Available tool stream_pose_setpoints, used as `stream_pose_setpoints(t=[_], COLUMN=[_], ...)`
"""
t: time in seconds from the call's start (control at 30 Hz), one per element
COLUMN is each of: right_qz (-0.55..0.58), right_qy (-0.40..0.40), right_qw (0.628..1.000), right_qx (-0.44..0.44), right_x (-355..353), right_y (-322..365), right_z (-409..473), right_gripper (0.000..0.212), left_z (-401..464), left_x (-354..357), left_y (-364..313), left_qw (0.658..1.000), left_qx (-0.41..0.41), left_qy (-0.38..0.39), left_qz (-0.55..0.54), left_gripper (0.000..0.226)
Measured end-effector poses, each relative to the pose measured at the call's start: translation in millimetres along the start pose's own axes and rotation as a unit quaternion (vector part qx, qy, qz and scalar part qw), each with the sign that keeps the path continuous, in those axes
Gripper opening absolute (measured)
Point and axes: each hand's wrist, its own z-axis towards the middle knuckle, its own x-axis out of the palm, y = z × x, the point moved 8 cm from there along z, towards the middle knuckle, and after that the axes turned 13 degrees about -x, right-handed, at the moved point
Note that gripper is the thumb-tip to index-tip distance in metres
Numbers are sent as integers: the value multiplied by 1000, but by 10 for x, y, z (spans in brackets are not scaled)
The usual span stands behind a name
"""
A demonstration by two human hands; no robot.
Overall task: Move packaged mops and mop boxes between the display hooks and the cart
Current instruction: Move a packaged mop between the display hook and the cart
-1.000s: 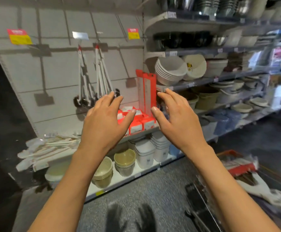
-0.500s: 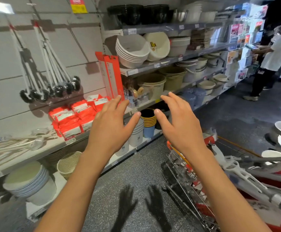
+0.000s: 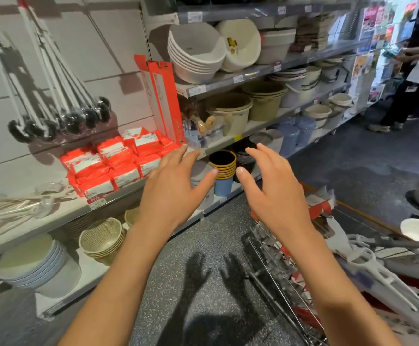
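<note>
Two tall orange mop boxes (image 3: 162, 96) stand upright on the shelf against the wall panel. Left of them, several packaged mops (image 3: 53, 78) with black heads hang from display hooks. My left hand (image 3: 172, 189) hovers in mid-air below the boxes, fingers spread, holding nothing. My right hand (image 3: 272, 193) hovers beside it above the wire cart (image 3: 278, 268), also empty with relaxed fingers. White mop parts (image 3: 368, 260) and red-and-white packaging (image 3: 320, 203) lie in the cart at the lower right.
Orange refill packs (image 3: 113, 166) are stacked on the shelf under the hanging mops. Basins and buckets (image 3: 228, 111) fill the shelves to the right, baskets (image 3: 102, 237) and stacked cups (image 3: 222, 163) the bottom shelf. A person (image 3: 413, 78) stands at the far right of the aisle.
The view has swung right and down, from the hook wall toward the cart. Both hands have stayed spread and empty, moving away from the orange boxes toward the cart.
</note>
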Motion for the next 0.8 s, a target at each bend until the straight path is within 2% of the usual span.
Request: stream_pose_setpoints(t=[0.23,0.5,0.67,0.8], right_qz=[-24,-33,-35,-57], right_qy=[4,-7,-7,-31], right_qw=[1000,999,998,993], right_qx=[3,31,55,95], right_x=[714,1553,1795,1673], right_y=[111,332,182,-245], right_z=[689,1529,1747,1749], right_gripper=[54,52,52,52], left_z=[816,1768,2164,2384], left_x=[59,27,241,589], left_y=[688,1526,1531,1150], left_qw=[999,999,996,990], left_qx=[4,18,49,98], left_qy=[5,22,52,90], left_qz=[-37,-29,-45,-56], left_gripper=[67,70,68,66])
